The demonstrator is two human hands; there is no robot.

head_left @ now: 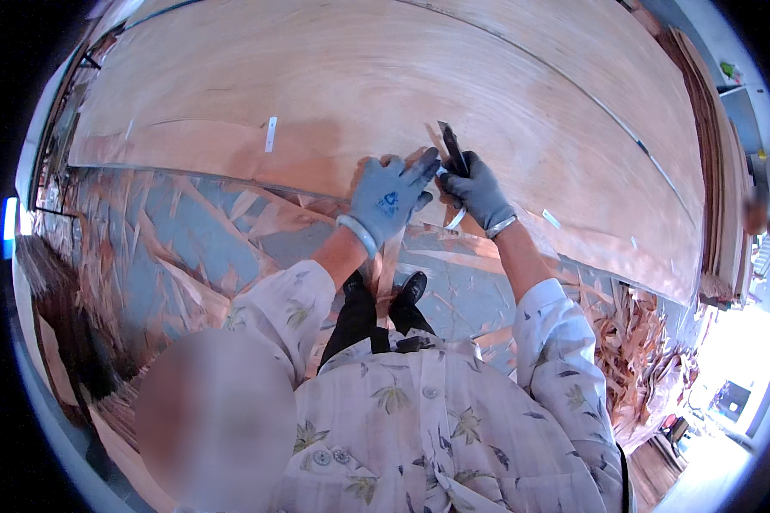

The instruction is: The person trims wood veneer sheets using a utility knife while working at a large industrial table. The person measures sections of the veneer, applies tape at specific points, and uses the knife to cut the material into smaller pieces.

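Note:
A large sheet of light wood veneer (pixel 316 85) lies in front of me. Gloved in grey, my right hand (pixel 481 190) is closed round a narrow black tool that looks like a utility knife (pixel 453 147), its far end over the sheet. A white strip (pixel 456 219) hangs just below those fingers; whether they hold it I cannot tell. My left hand (pixel 385 195), gloved too, rests at the sheet's near edge with fingers stretched toward the right hand and thumb apart. Short white tape pieces stick to the veneer, one (pixel 271 134) left of my hands, another (pixel 551 219) to the right.
Torn veneer scraps (pixel 188 286) litter the blue-grey floor (pixel 257 248) round my feet. Crumpled scraps (pixel 637 350) heap at the right. Stacked veneer sheets (pixel 710 162) stand beyond the sheet's right end. A dark seam (pixel 565 75) crosses the far part of the veneer.

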